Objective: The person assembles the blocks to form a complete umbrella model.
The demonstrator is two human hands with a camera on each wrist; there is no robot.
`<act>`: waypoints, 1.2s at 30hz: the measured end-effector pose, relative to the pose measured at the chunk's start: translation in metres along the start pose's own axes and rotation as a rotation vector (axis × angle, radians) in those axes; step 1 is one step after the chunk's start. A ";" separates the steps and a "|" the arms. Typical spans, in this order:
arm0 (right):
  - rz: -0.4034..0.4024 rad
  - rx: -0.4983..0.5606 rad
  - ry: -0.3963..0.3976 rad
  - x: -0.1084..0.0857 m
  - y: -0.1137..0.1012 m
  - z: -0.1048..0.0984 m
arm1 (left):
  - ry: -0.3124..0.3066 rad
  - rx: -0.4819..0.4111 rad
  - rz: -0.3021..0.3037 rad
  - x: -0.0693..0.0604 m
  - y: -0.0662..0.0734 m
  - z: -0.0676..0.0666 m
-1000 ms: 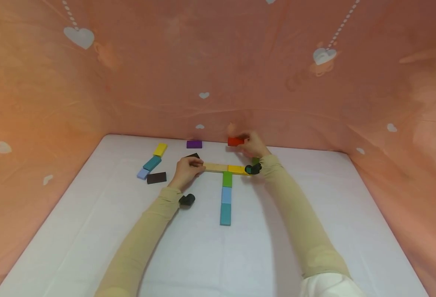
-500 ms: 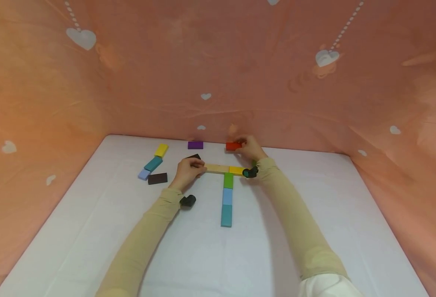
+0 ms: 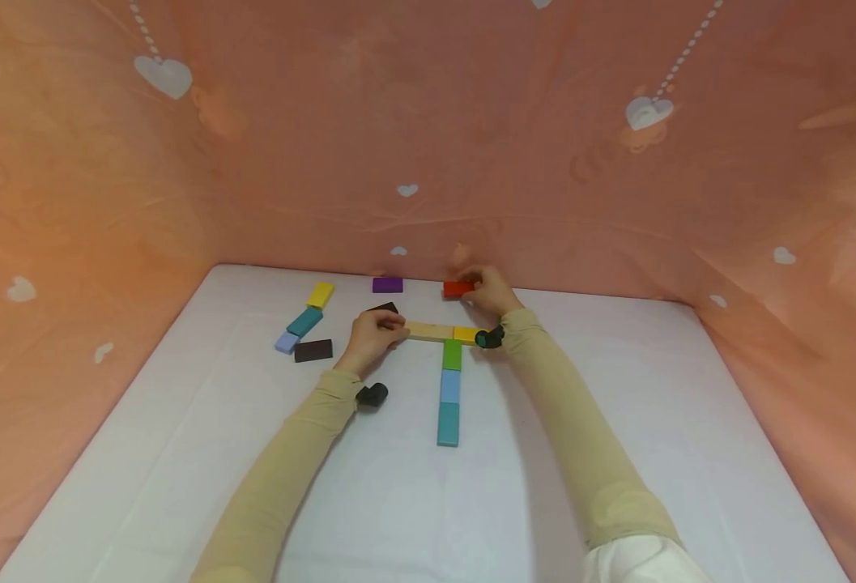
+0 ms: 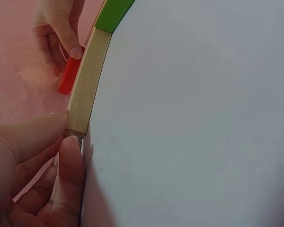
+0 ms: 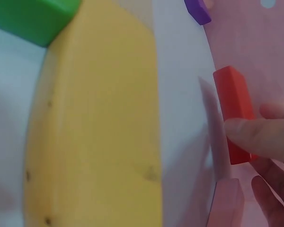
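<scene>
Right hand (image 3: 493, 290) has brought red block (image 3: 456, 290) nearer purple block (image 3: 387, 285)

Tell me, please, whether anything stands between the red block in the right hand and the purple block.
Nothing visible: the right hand holds the red block, and only white tabletop shows between it and the purple block.

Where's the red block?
In the head view, the red block is in the right hand, near the far edge of the white table. The purple block is to its left along that edge.
</scene>
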State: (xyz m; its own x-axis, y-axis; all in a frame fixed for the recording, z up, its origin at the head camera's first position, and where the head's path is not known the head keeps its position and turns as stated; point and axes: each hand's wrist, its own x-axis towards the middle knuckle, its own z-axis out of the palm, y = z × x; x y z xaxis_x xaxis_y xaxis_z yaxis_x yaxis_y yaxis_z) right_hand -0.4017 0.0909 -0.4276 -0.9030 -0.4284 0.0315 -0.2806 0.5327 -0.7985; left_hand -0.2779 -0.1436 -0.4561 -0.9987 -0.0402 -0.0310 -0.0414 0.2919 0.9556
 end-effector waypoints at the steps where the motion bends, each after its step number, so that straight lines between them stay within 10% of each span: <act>1: 0.000 0.000 -0.001 0.000 0.000 0.000 | -0.002 0.000 0.001 0.000 0.000 0.000; 36: 0.072 0.020 -0.040 -0.012 0.005 -0.008 | -0.005 -0.002 -0.034 -0.005 0.003 -0.001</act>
State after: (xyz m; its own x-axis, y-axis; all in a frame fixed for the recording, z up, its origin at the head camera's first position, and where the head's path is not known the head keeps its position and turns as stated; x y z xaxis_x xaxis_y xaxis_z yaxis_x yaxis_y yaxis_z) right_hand -0.3948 0.1045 -0.4267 -0.9070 -0.4182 -0.0500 -0.2085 0.5490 -0.8094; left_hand -0.2728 -0.1435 -0.4532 -0.9968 -0.0457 -0.0652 -0.0756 0.2887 0.9544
